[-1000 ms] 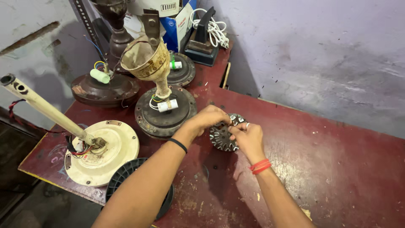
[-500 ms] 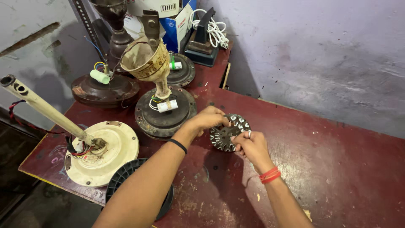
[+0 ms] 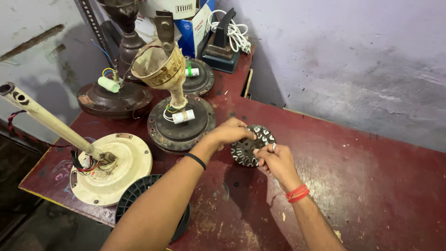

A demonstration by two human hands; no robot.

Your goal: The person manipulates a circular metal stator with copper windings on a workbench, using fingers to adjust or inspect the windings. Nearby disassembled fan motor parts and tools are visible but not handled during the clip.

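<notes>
A round dark metal stator core (image 3: 254,139) with toothed slots lies on the dark red table (image 3: 371,195). My left hand (image 3: 229,132) rests on its upper left edge, fingers curled over it, a black band on the wrist. At the core's lower right edge my right hand (image 3: 275,160) grips the rim with bent fingers; it wears a ring and a red thread at the wrist. Both hands hold the core against the tabletop.
A dark fan motor (image 3: 181,122) with a cup-shaped cover stands just left of my hands. A cream fan motor (image 3: 111,167) with a long rod lies at the front left over a black spool (image 3: 139,195). More motors, a box and a white cable crowd the back.
My right hand has slid down from the core's top right to its lower right edge. The left hand stays on the upper left edge.
</notes>
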